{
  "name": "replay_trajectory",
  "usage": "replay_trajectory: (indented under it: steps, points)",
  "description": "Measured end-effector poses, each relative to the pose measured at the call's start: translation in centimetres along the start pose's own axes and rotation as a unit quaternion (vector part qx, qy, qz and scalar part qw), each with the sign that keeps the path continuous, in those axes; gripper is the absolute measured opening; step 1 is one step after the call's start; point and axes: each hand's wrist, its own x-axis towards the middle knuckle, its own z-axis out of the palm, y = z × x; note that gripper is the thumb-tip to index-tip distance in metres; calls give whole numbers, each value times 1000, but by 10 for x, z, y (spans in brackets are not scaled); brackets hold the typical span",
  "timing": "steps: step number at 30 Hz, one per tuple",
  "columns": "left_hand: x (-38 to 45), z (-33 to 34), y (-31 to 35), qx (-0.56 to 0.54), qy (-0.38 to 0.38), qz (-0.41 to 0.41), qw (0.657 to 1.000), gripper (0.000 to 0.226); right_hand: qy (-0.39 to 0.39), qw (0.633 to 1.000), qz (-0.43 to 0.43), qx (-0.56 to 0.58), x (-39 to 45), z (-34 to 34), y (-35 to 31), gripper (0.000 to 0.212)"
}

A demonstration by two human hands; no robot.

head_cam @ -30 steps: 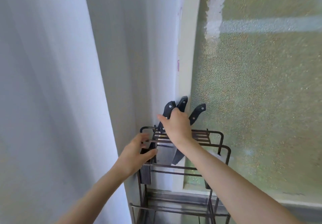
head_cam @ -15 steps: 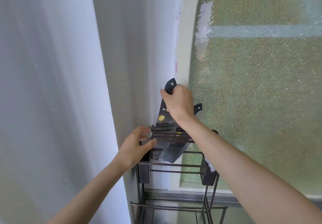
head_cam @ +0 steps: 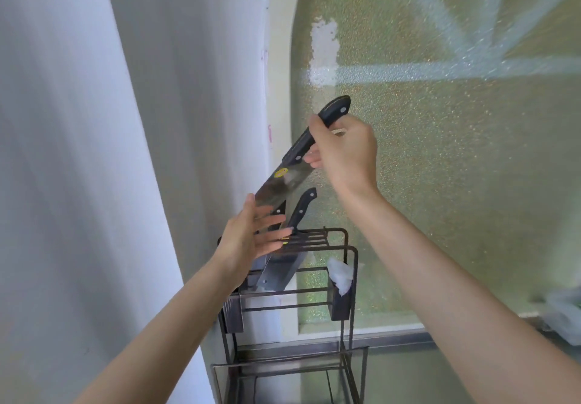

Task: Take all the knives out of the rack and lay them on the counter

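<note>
My right hand [head_cam: 345,152] grips the black handle of a cleaver [head_cam: 283,183], which hangs tilted in the air above the dark wire rack [head_cam: 349,265]. Its wide steel blade carries a yellow sticker near the handle. My left hand [head_cam: 248,243] is open with fingers spread, touching the blade's lower end. Two more knives stay in the rack: one black handle [head_cam: 300,210] sticks up behind my left fingers, and a second handle is mostly hidden by that hand. Their blades [head_cam: 279,270] show through the rack's bars.
The rack stands in a corner between a pale wall [head_cam: 94,152] on the left and a frosted green window [head_cam: 456,183] behind. A crumpled white plastic piece [head_cam: 341,274] sits in the rack's right holder. A plastic bag [head_cam: 566,318] lies on the sill at far right.
My right hand has pulled the cleaver up and fully out of the rack, tilting it to the right. My left hand let go of the rack's rail and rose to the blade.
</note>
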Motion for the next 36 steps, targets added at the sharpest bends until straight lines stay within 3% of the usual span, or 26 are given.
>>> replay_trajectory:
  steps: [4,7,13,15,18,21,24,26,28,31,36]
  points:
    - [-4,40,-9,-96,-22,-13,995,54,18,987,81,136,-36,-67,22,16]
    - [-9,72,-25,-140,-23,-14,990,36,20,974,116,195,-63,-113,60,13]
    - [-13,146,-81,-134,-46,-62,988,10,56,952,242,181,-116,-223,143,12]
    - [-16,171,-104,-101,-72,-77,989,16,95,966,229,72,-136,-261,158,26]
    - [-27,207,-145,-55,-123,-122,983,17,47,961,189,-197,-168,-305,167,37]
    - [-42,239,-189,-17,-169,-176,970,15,-62,880,181,-435,-197,-329,184,37]
    - [-55,262,-235,34,-206,-218,953,18,-132,828,222,-497,-227,-344,212,34]
    - [-62,272,-267,61,-221,-239,944,13,-146,826,266,-476,-249,-355,234,28]
    - [-67,278,-297,91,-219,-250,939,10,-136,847,315,-405,-267,-363,255,21]
    - [-71,283,-336,129,-173,-274,937,11,-139,856,384,-318,-285,-370,279,17]
    - [-75,284,-383,161,-87,-336,924,14,-199,846,426,-250,-296,-383,315,13]
